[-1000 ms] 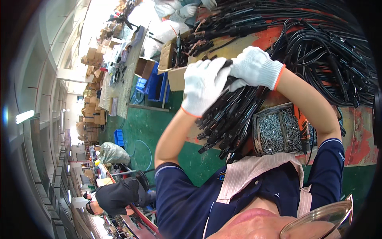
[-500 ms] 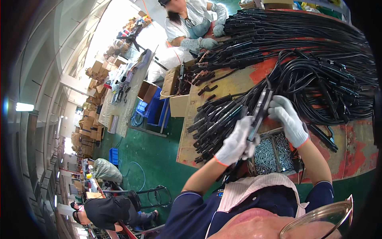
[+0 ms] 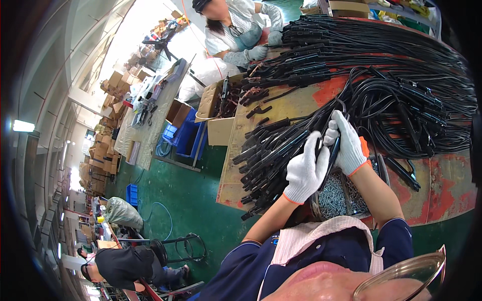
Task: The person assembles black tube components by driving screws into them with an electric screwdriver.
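Both my hands wear white knitted gloves with orange cuffs. Between them is a long black cable handle (image 3: pixel 333 152), tilted, with its lower end toward me. My left hand (image 3: pixel 306 173) is closed around the handle from the left, thumb raised along it. Higher up, my right hand (image 3: pixel 347 145) grips the same handle from the right, its fingers bent over the upper part near the cable. The gloves hide much of the handle. Just below my hands sits a divided tray of small metal screws (image 3: pixel 331 196), partly covered by my right forearm.
Left of my hands lies a pile of black cable handles (image 3: pixel 271 160). Coiled black cables (image 3: pixel 391 110) fill the table (image 3: pixel 442 188) to the right, with long cables behind. A gloved co-worker (image 3: pixel 241 37) sits across, beside a cardboard box (image 3: pixel 223 131). Blue bins (image 3: pixel 193 138) stand left.
My right hand has closed onto the handle, its fingers now bent around the upper part. The handle has turned more upright, and my left hand has shifted slightly lower along it.
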`<state>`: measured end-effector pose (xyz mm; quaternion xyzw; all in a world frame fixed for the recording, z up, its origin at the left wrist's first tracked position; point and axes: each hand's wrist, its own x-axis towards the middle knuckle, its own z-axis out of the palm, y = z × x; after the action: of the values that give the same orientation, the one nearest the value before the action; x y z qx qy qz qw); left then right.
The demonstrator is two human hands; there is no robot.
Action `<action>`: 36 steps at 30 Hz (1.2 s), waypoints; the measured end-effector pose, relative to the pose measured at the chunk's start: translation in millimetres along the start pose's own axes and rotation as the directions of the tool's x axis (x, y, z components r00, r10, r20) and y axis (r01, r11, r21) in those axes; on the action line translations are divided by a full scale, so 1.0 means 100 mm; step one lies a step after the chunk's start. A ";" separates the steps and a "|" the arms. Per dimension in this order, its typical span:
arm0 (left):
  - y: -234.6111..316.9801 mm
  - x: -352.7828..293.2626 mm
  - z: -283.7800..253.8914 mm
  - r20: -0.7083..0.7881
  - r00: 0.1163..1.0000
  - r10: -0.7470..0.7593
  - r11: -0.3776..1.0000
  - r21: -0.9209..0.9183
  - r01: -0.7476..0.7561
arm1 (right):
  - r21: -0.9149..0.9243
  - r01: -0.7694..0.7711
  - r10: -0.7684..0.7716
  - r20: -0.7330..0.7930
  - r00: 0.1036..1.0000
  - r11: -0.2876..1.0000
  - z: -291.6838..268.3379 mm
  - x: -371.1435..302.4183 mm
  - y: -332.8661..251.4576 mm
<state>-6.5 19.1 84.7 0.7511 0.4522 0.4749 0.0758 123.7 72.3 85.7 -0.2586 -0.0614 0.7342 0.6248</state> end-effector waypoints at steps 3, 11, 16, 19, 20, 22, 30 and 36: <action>0.04 0.13 -0.08 0.025 1.000 0.008 1.000 0.015 -0.009 | 0.063 -0.050 0.047 0.044 0.998 0.997 -0.02 0.06 0.04; -0.10 0.03 -0.02 0.032 0.985 0.171 0.982 0.070 -0.173 | -0.034 0.006 -0.008 -0.034 0.999 0.999 0.01 0.01 0.04; 0.05 -0.18 0.00 0.298 0.950 -0.097 0.995 -0.005 0.103 | -0.168 0.086 -0.109 -0.135 0.985 0.982 0.15 -0.11 0.00; 0.07 -0.27 0.15 0.161 0.987 -0.023 0.978 -0.200 0.056 | 0.005 0.024 -0.023 -0.096 0.995 1.000 0.19 -0.20 -0.05; 0.02 -0.37 0.21 0.315 0.921 -0.228 0.863 -0.374 0.341 | 0.005 0.025 -0.024 -0.097 0.995 1.000 0.18 -0.23 -0.05; 0.03 -0.44 0.23 0.498 0.786 -0.367 0.642 -0.476 0.601 | -0.213 0.093 -0.090 0.025 0.996 0.973 0.11 -0.28 -0.03; 0.22 -0.63 -0.03 0.823 0.391 -0.412 -0.005 -0.431 0.902 | -0.884 0.460 -0.280 0.422 0.862 0.081 -0.41 -0.89 -0.50; 0.27 -0.49 -0.18 0.876 0.181 -0.448 0.034 -0.186 0.982 | -0.922 0.342 -0.287 0.283 0.915 0.182 -0.80 -1.08 -0.42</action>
<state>-11.6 -38.9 77.4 0.3530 0.4850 0.2137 0.7711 207.0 -39.9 67.4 -0.5479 -0.5594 0.4050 0.4721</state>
